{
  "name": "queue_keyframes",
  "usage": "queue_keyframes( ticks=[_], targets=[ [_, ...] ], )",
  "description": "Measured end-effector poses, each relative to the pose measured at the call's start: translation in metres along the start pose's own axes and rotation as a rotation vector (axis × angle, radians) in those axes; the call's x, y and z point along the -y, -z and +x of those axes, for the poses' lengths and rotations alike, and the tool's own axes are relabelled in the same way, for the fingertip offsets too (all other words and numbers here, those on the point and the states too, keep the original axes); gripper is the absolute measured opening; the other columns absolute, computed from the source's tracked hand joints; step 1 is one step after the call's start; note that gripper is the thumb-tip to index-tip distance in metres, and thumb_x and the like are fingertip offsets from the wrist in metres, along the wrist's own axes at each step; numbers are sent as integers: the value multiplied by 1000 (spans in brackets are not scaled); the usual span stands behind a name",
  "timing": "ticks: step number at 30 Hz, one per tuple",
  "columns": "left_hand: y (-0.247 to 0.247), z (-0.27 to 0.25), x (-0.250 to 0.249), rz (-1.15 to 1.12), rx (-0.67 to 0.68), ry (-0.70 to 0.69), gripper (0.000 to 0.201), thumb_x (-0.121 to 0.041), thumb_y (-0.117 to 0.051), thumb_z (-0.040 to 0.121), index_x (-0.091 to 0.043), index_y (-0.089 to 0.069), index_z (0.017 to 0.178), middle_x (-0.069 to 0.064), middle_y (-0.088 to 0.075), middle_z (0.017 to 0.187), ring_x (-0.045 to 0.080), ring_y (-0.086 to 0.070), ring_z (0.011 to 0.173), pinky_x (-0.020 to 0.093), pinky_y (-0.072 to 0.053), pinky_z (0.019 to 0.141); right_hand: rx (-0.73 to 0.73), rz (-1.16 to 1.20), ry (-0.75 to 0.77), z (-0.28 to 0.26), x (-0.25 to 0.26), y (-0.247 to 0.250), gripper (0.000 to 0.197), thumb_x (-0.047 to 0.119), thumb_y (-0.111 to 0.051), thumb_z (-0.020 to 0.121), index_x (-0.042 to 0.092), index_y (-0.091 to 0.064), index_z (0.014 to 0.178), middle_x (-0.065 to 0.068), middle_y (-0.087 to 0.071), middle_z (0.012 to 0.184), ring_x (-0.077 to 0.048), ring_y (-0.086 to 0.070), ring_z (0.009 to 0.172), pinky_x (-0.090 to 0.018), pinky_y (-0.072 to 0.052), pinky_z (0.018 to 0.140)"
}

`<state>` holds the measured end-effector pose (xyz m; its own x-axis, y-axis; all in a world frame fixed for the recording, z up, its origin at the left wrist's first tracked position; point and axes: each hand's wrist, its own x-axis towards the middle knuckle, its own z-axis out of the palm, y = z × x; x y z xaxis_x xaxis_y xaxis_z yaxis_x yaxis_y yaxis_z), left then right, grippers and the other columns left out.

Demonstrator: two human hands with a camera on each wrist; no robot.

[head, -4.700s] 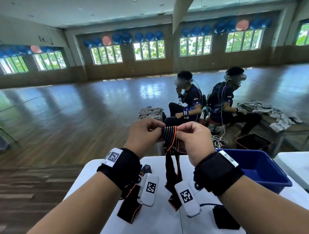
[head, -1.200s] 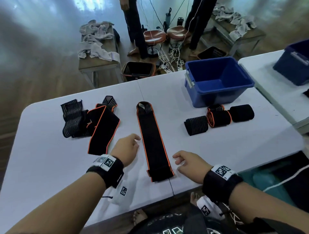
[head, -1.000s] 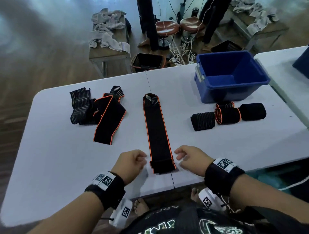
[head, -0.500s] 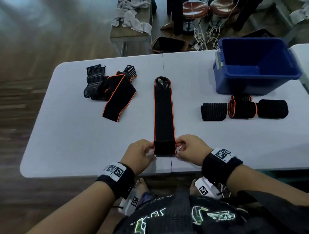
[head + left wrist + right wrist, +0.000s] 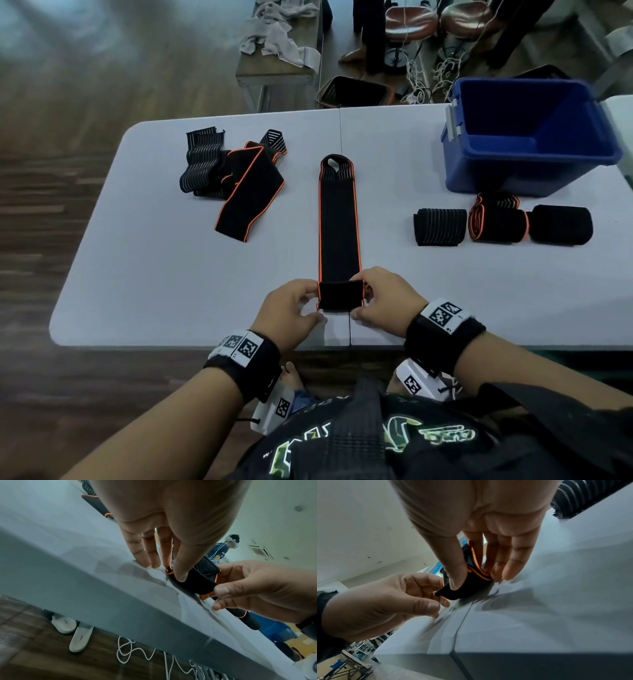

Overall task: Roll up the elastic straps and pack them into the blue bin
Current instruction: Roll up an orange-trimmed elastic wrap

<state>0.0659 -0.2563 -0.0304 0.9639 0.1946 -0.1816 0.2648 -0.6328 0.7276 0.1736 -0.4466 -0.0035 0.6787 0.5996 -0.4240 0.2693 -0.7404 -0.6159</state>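
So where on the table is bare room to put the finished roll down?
Bare: the table between the flat strap and the three rolls; also the left front corner. Crowded: the loose strap pile and the strip before the blue bin.

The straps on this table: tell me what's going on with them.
A person is starting to roll the long orange-edged strap laid flat on the white table. The left hand and right hand pinch its folded near end. Three rolled straps sit beside the blue bin, not yet packed. More unrolled straps lie at the far left.
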Motion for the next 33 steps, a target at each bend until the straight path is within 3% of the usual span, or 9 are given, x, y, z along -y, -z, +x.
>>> queue_keyframes(
  ticks=[2, 5, 9, 11, 15, 17, 22, 27, 33],
  targets=[
    [-2, 0, 1, -11, -8, 12, 32, -17, -81, 79, -27, -73, 108, -14, -70, 108, -10, -60, 96, 1, -39, 84, -3, -21, 13, 1, 1, 0, 35, 33, -76, 79, 26, -65, 112, 4, -60, 102, -13, -58, 91, -31, -51, 84],
    [-4, 2, 3, 58, -20, -4, 21, -25, -77, 84, -25, -76, 105, -14, -71, 111, 0, -62, 97, 13, -46, 87, 6, -38, 14, 4, 3, 1, 26, 33, -71, 86, 22, -67, 109, 3, -62, 101, -15, -60, 91, -33, -52, 84],
    [-6, 4, 6, 116, -7, 16, 12, -30, -74, 87, -20, -78, 92, -17, -65, 110, 1, -57, 92, 10, -38, 80, 10, -80, 15, 5, 5, 1, 20, 32, -67, 90, 20, -69, 106, 1, -62, 102, -16, -60, 93, -34, -52, 86],
    [-5, 5, 7, 120, 5, 18, 12, -31, -75, 86, -20, -78, 89, -15, -66, 111, 3, -59, 93, 13, -40, 82, 12, -103, 18, 5, 7, 1, 19, 32, -66, 91, 21, -69, 106, 2, -63, 102, -16, -60, 93, -34, -52, 87],
    [1, 4, 3, 90, 19, 51, 17, -32, -77, 83, -31, -75, 100, -18, -68, 104, 2, -59, 90, 10, -41, 78, -15, -110, 17, 5, 6, -1, 18, 31, -71, 86, 22, -71, 103, 6, -56, 108, -13, -57, 95, -28, -49, 87],
    [4, 3, 1, 73, 31, 77, 23, -33, -77, 83, -33, -73, 106, -18, -67, 100, 4, -60, 90, 18, -43, 79, -30, -106, 14, 3, 5, -3, 20, 29, -73, 84, 24, -71, 103, 6, -51, 111, -12, -54, 98, -24, -43, 87],
    [4, 1, 2, 44, 36, 84, 22, -33, -78, 83, -35, -72, 104, -16, -70, 104, 6, -62, 93, 24, -48, 84, -29, -136, 15, 4, 7, -3, 21, 29, -71, 85, 25, -71, 106, 3, -61, 105, -16, -58, 97, -29, -48, 87],
    [0, 6, 9, 103, 49, 33, 12, -35, -72, 89, -23, -70, 87, -11, -64, 103, 8, -59, 91, 25, -47, 83, -33, -43, -28, 1, 7, -5, 20, 25, -66, 89, 28, -64, 109, 4, -67, 95, -16, -62, 89, -31, -52, 83],
    [-3, 17, 7, 205, 116, 109, 39, -37, -52, 102, -10, -68, 79, 3, -60, 88, 20, -57, 83, 35, -44, 77, -51, 5, -122, 11, 13, -4, 30, 25, -64, 92, 20, -55, 120, -1, -64, 99, -20, -61, 95, -34, -51, 86]
  ],
)
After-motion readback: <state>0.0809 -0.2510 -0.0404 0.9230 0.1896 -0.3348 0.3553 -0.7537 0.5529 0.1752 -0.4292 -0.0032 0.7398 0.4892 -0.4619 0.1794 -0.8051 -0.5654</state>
